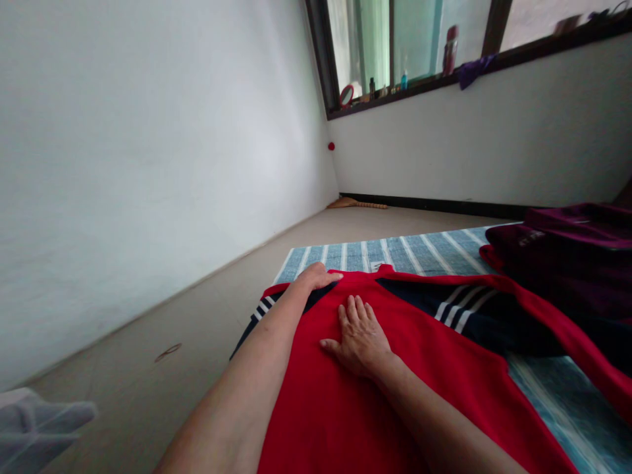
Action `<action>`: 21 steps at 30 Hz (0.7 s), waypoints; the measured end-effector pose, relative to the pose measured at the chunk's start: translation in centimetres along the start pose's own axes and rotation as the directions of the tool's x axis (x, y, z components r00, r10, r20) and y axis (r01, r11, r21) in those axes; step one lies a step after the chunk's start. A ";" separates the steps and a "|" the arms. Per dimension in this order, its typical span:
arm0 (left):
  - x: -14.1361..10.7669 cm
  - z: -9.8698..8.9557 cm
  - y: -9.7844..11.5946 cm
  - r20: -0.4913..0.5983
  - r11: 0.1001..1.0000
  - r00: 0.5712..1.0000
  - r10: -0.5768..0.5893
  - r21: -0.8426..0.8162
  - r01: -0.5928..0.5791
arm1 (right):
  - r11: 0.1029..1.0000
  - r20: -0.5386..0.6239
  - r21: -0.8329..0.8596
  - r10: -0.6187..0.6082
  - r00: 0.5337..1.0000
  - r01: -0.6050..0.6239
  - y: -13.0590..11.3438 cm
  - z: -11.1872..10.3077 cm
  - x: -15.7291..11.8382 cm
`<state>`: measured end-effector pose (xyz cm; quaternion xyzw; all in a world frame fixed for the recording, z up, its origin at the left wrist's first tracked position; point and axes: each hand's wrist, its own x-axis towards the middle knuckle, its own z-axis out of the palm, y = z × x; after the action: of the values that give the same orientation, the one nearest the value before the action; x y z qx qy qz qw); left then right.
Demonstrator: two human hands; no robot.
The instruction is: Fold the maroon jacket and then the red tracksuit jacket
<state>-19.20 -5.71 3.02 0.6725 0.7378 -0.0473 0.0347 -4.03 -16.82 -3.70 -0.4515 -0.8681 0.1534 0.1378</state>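
Observation:
A red tracksuit top (340, 408) with navy shoulders and white stripes lies spread out on a blue-and-white striped sheet (415, 253). My left hand (316, 276) is at its far edge, by the neck and left shoulder. The thumb rests on the cloth while the other fingers curl over the edge, mostly hidden. Flat on the red back panel is my right hand (359, 336), fingers spread and holding nothing. The right sleeve (557, 322) stretches out to the right; the left shoulder is partly covered by my left forearm.
Dark purple folded clothes (567, 257) are piled at the right. Pale cloth (44, 424) shows at the lower left, near a thin loop (168, 353) on the floor. A white wall (148, 164) runs along the left. Bottles and a small mirror (346, 96) stand on the windowsill.

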 end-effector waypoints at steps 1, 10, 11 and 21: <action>0.2 0.1 0.1 -0.003 1.000 1.000 0.010 -0.005 -0.010 | 1.000 -0.001 0.001 -0.001 1.000 0.001 0.0 -0.1 0.0; -0.1 1.4 1.7 -0.301 0.999 0.952 0.053 0.015 -0.050 | 1.000 0.014 0.022 0.014 1.000 -0.014 -0.1 -0.5 0.0; -0.2 1.7 1.7 -0.308 0.998 0.949 0.062 0.020 -0.058 | 1.000 0.012 0.026 0.016 1.000 -0.017 -0.1 -0.4 0.0; 0.3 3.4 1.7 -0.332 0.997 0.941 0.066 0.068 -0.046 | 0.999 0.028 0.030 0.013 1.000 -0.013 -0.2 -0.7 0.0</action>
<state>-17.56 -5.63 -0.44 0.6922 0.7119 0.0463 -0.1093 -3.87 -16.82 -3.00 -0.4529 -0.8645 0.1736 0.1317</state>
